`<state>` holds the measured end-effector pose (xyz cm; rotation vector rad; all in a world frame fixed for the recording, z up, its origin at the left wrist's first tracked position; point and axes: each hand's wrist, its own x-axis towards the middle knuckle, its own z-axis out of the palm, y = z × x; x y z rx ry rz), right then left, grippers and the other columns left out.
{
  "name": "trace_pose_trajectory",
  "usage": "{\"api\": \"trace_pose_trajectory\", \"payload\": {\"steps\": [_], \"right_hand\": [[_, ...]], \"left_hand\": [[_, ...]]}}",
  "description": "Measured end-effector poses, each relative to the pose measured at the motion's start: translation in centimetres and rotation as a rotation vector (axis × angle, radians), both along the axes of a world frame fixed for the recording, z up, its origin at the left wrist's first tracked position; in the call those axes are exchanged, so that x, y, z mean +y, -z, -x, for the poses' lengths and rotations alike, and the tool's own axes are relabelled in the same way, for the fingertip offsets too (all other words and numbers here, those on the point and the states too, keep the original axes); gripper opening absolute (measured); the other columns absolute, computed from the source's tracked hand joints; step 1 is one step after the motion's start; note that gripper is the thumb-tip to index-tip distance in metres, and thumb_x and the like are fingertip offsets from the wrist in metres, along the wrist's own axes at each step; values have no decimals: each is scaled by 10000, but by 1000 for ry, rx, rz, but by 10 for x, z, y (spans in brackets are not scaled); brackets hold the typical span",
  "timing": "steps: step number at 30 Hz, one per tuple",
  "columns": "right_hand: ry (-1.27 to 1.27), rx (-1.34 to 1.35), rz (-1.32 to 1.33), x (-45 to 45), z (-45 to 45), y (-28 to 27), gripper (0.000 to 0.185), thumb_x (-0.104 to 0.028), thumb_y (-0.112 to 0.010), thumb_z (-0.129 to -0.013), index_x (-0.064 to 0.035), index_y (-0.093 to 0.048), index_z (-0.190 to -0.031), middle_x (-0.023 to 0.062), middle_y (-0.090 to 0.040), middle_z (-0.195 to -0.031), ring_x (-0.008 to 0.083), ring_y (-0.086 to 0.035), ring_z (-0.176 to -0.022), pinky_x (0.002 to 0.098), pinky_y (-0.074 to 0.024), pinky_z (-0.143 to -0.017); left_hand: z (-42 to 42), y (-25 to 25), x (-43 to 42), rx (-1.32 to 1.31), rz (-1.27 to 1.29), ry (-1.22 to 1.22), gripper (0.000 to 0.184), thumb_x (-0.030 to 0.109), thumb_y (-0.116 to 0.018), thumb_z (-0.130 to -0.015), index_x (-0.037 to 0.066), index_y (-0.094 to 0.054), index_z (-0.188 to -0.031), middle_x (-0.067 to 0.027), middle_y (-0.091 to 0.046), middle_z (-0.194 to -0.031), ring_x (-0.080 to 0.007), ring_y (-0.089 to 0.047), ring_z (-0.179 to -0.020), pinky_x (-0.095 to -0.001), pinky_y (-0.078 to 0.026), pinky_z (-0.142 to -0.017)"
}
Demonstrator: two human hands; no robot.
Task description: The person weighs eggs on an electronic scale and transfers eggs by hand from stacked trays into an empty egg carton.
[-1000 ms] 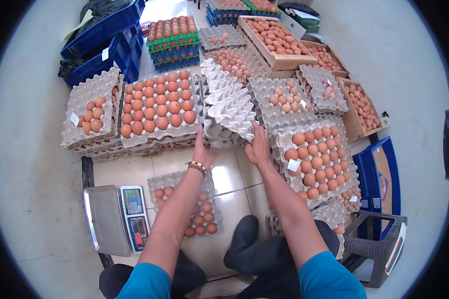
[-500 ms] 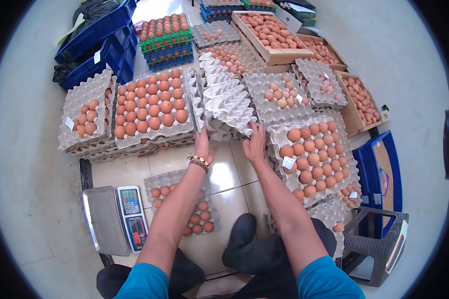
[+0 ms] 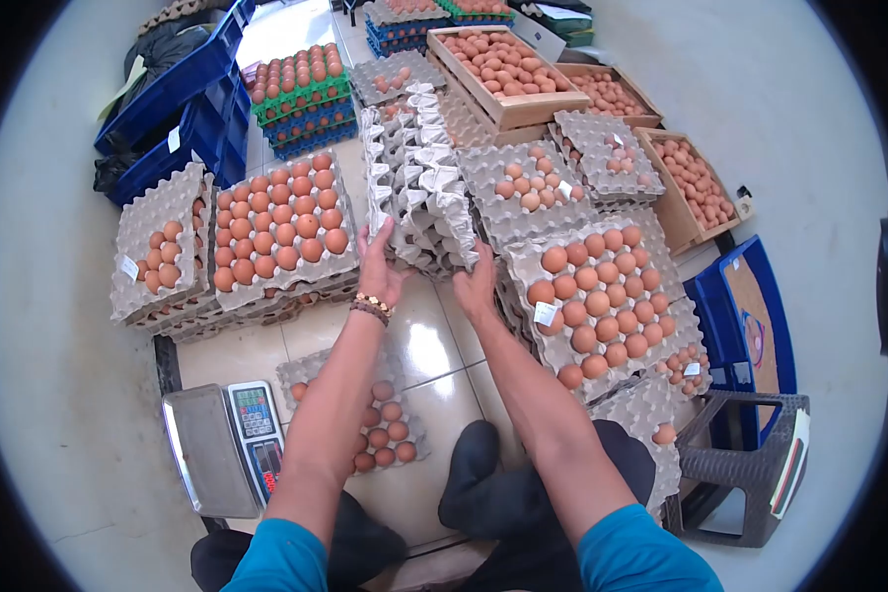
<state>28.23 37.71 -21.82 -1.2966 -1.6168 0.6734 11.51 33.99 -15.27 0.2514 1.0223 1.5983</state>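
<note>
Tray stack [image 3: 426, 183] straightened, fingers [image 3: 377, 239] on both sides

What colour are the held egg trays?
The egg trays are pale grey, clearest in the head view.

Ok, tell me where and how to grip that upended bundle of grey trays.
Take the upended bundle by its near ends, coming from the wearer's side: left hand on the left outer face, right hand on the right, pressing inward. It stands on edge, its layers unevenly spread, so squeezing both sides should probably keep them together.
</note>
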Motion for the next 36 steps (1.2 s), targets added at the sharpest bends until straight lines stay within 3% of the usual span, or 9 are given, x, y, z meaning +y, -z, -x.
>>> {"api": "trace_pose_trajectory", "payload": {"steps": [6,8,11,12,15,21,26,33,36], "right_hand": [[37,142,-108,-19,11,-41,629,-15,-596,-646,27,-538,-1271,228,-556,-1224,414,-536,-1189,437,-420,-1051],[13,173,-100,-24,13,-72,639,-12,-615,-649,19,-520,-1280,234,-567,-1280,416,-531,-1228,452,-403,-1088],[7,226,-80,-54,12,-136,607,46,-614,-631,-5,-538,-1232,218,-561,-1253,413,-547,-1193,428,-433,-1049],[60,216,-198,-61,18,-148,580,57,-614,-632,-11,-543,-1203,220,-562,-1208,421,-559,-1162,440,-454,-1014],[-14,247,-127,-109,3,-232,525,70,-655,-634,-46,-582,-1140,171,-539,-1210,405,-579,-1105,457,-499,-925],[-105,105,-581,-198,-46,-349,691,-305,-676,-742,62,-515,-1305,253,-523,-1315,403,-546,-1215,640,-187,-1173],[-396,273,-430,-250,-122,-444,603,-323,-689,-734,14,-550,-1214,248,-568,-1197,406,-536,-1187,554,-340,-1094],[-13,85,-662,-292,-216,-461,720,-373,-793,-651,38,-544,-1188,242,-536,-1138,400,-488,-1178,494,-421,-1009],[182,-18,-530,-299,-280,-457,901,-478,-863,-614,15,-515,-1283,239,-515,-1222,376,-491,-1200,449,-424,-1022]], "left_hand": [[11,-54,-8,150,-51,-13,593,400,-683,-914,211,-430,-1415,-75,-462,-1444,-359,-451,-1318,-733,-373,-978],[24,-73,-15,159,-205,100,794,403,-727,-880,222,-286,-1516,-59,-392,-1517,-332,-390,-1380,-730,-333,-1001],[52,-104,-25,105,-180,151,394,377,-683,-920,169,-586,-1240,-64,-601,-1263,-254,-563,-1176,-548,-451,-979],[53,-126,-35,71,-191,142,521,390,-680,-912,71,-541,-1300,-121,-584,-1285,-319,-527,-1234,-521,-428,-1070],[45,-208,-86,16,-289,148,492,343,-621,-954,64,-529,-1347,-158,-503,-1427,-381,-437,-1340,-640,-328,-1134],[-24,-320,-201,115,-489,-204,643,283,-576,-962,-47,-368,-1474,-245,-341,-1552,-430,-299,-1446,-625,-213,-1207],[-64,-347,-249,137,-677,-119,712,288,-564,-954,-65,-289,-1509,-243,-277,-1587,-426,-240,-1474,-599,-183,-1223],[-122,-334,-266,-46,-749,170,768,378,-595,-935,-2,-295,-1532,-197,-276,-1605,-403,-235,-1485,-583,-199,-1220],[-148,-298,-264,-351,-817,618,709,441,-584,-945,72,-377,-1514,-138,-348,-1587,-347,-285,-1477,-566,-216,-1217]]}}
